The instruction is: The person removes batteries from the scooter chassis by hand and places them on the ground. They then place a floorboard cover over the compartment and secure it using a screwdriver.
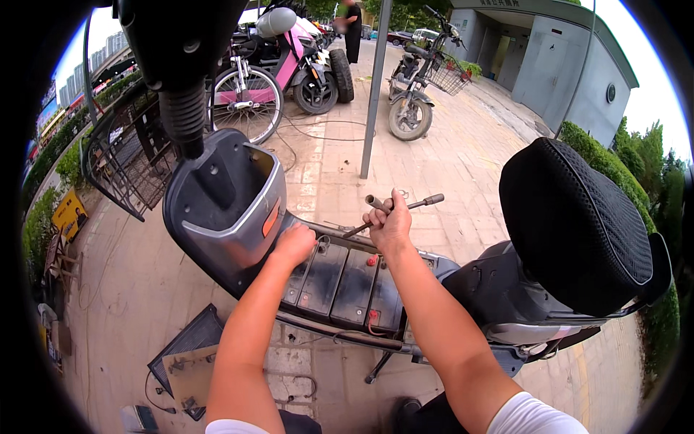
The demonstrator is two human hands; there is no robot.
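My right hand [390, 226] is closed around a three-armed metal socket wrench [425, 202], raised above the far edge of the scooter's footwell. Its arms stick out to both sides of my fingers. Below lies a row of dark batteries [352, 282], set side by side in the uncovered floor of the electric scooter, with red terminals and short wires. My left hand [295, 244] is curled at the front end of that row, beside the grey front storage pocket [242, 192]. Its fingertips are turned away, so what they pinch cannot be made out.
The black scooter seat [575, 224] rises at the right. A dark floor panel [186, 347] and a tan board [189, 376] lie on the paving at lower left. Beyond stand a metal pole [376, 94], a parked scooter [416, 94], a bicycle wheel [249, 105] and a person [353, 32].
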